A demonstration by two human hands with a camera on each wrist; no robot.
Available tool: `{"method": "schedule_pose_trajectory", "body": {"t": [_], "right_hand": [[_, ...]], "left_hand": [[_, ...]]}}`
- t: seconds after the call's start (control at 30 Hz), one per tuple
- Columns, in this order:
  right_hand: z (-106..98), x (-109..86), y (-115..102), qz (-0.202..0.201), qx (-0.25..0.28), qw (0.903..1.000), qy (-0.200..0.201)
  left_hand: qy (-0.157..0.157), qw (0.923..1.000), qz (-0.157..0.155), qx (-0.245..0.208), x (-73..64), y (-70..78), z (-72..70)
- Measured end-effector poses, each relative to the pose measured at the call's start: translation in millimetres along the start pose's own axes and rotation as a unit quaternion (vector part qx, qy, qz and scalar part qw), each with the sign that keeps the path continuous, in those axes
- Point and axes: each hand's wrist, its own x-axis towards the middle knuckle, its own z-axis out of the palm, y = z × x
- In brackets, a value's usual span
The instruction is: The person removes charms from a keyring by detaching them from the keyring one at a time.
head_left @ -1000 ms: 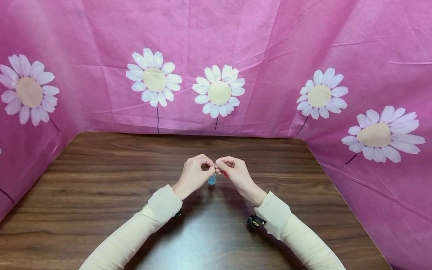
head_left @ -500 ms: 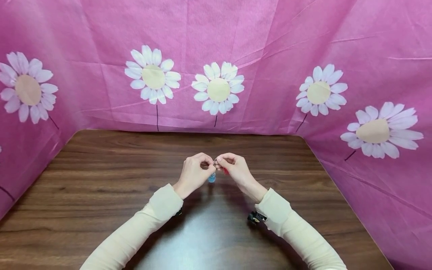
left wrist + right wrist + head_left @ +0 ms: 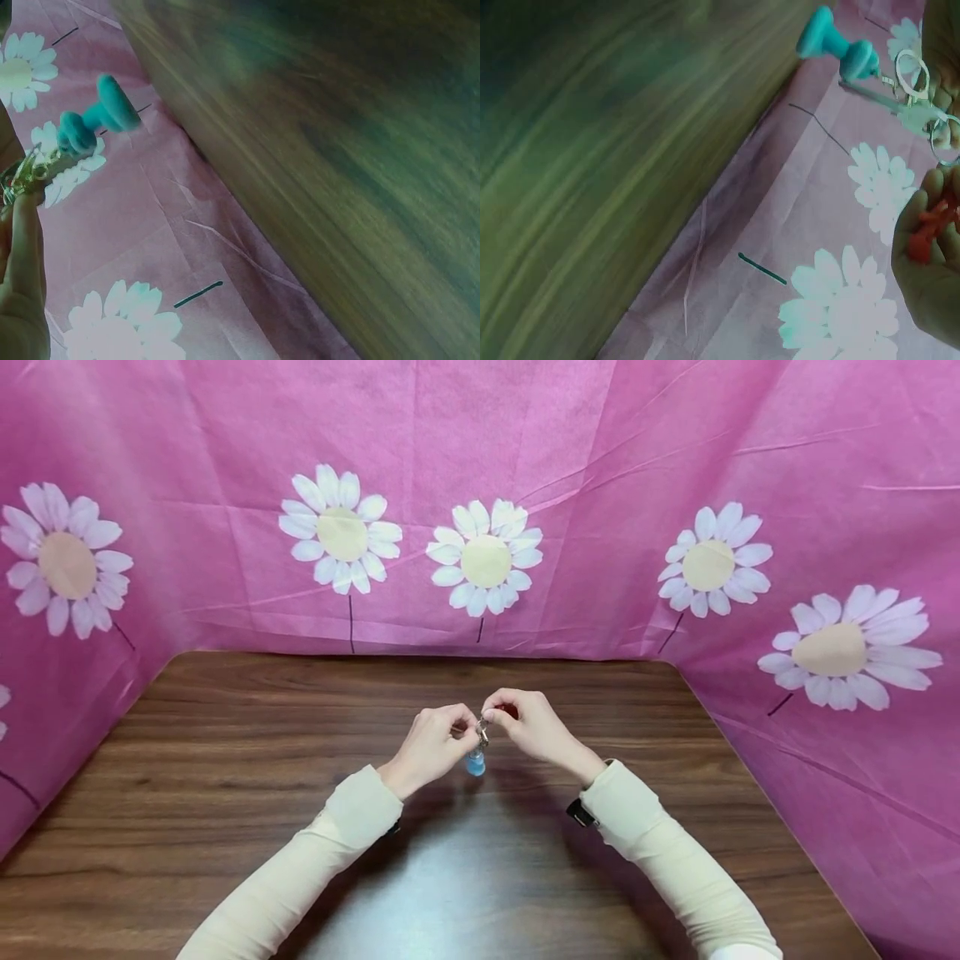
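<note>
My left hand and right hand meet above the table, thumbs and fingertips close together. Between them are metal key rings and a key with a flat blade. A blue pawn-shaped charm hangs from the rings beneath the left fingertips; it appears teal in the left wrist view. The left hand pinches the key-and-ring bunch, though its fingertips hide the exact grip. The right thumb and fingertips pinch a metal ring, while a red charm lies against the curled right fingers.
Below the hands spreads a brown wood-grain table. Pink cloth printed with white daisies stands round its back and sides. Black wrist devices show under the cream sleeves.
My right hand has risen slightly and turned, moving away from the left. More of the metal rings now shows between the hands. The blue charm has swung a little right and lower.
</note>
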Motion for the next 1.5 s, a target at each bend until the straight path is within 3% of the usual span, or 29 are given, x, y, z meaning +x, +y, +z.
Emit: {"method": "schedule_pose_trajectory", "body": {"t": [0.17,0.27,0.33,0.43,0.5,0.57,0.63,0.77,0.87,0.97,1.1,1.2,1.27,1.5], "right_hand": [[-6,2.8,-2,0.037,0.024,0.9973,-0.058],[-9,3.1,1,0.054,0.066,0.992,-0.093],[-10,2.7,3,0.07,0.112,0.984,-0.119],[-10,2.0,4,0.107,0.19,0.9634,-0.155],[-11,1.3,4,0.131,0.213,0.9537,-0.167],[-11,0.6,4,0.145,0.216,0.9498,-0.174],[-10,0.1,5,0.147,0.204,0.9519,-0.175],[-6,-0.3,7,0.149,0.205,0.9503,-0.18],[-4,-1.0,7,0.156,0.21,0.9492,-0.175],[-2,-1.8,5,0.169,0.208,0.952,-0.149],[2,-1.2,0,0.192,0.229,0.9498,-0.092],[6,-0.6,-4,0.202,0.249,0.9453,-0.063],[9,-0.6,-8,0.205,0.249,0.9453,-0.048],[14,-0.8,-18,0.207,0.273,0.9394,-0.001]], "left_hand": [[-0.02,0.9995,-0.004,-0.024,-0.2,0.7,-1.5],[-0.026,0.999,0.009,-0.034,-0.1,0.3,-1.4],[-0.03,0.9987,0.025,-0.035,-0.7,-0.4,-1.7],[-0.038,0.9974,0.052,-0.033,-1.9,-2.1,-1.8],[-0.044,0.9962,0.069,-0.03,-2.1,-2.3,-1.7],[-0.049,0.995,0.083,-0.028,-2.5,-2.5,-1.8],[-0.05,0.9942,0.091,-0.026,-2.6,-2.8,-1.8],[-0.057,0.9948,0.081,-0.024,-2.8,-4.4,-1.2],[-0.057,0.9961,0.06,-0.028,-2.8,-5.6,-0.8],[-0.035,0.998,0.044,-0.031,-2.3,-6.4,-0.1],[0.049,0.9978,0.029,-0.033,-2.9,-7.2,-0.6],[0.12,0.9912,0.024,-0.052,-6.5,-5.0,-2.5],[0.145,0.987,0.021,-0.065,-9.3,-1.7,-3.8],[0.133,0.9884,-0.016,-0.072,-13.1,8.7,-2.7]]}}
